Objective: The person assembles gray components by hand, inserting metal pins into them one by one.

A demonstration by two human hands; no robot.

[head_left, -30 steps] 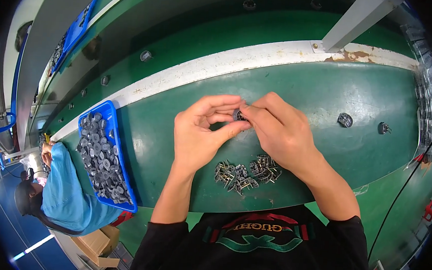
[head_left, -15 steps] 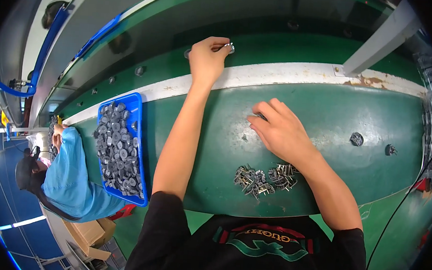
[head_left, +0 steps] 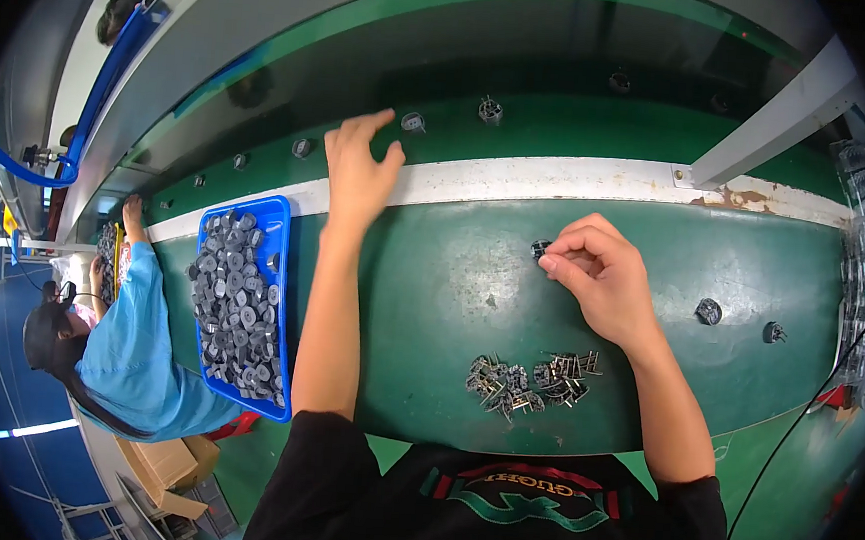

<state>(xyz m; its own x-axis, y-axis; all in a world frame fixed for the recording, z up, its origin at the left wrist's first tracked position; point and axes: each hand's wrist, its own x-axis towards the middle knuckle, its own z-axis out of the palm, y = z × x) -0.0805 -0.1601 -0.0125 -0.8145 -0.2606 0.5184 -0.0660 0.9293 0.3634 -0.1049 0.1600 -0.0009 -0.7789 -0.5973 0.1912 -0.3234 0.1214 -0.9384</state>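
My left hand (head_left: 361, 170) is open over the white rail, its fingers spread and holding nothing. Just beyond its fingertips a grey round cap (head_left: 414, 122) lies on the dark green belt (head_left: 583, 130). Farther right on the belt sits a part with upright metal pins (head_left: 490, 110). Above the green tabletop, my right hand (head_left: 602, 277) pinches a small dark round part (head_left: 540, 248) between thumb and fingers; the fingers hide some of it. Nearer me lies a pile of dark parts with metal pins (head_left: 525, 382).
A blue tray (head_left: 284, 310) full of grey round caps stands at the left. Two loose dark parts (head_left: 708, 310) lie at the right. A white rail (head_left: 559, 176) and a slanting post (head_left: 774, 118) border the belt. A person in blue (head_left: 141, 350) works at far left.
My left hand has drawn back leftward from the belt and opened, leaving the pinned part there. My right hand has moved slightly right, with a dark part now visible in its pinch.
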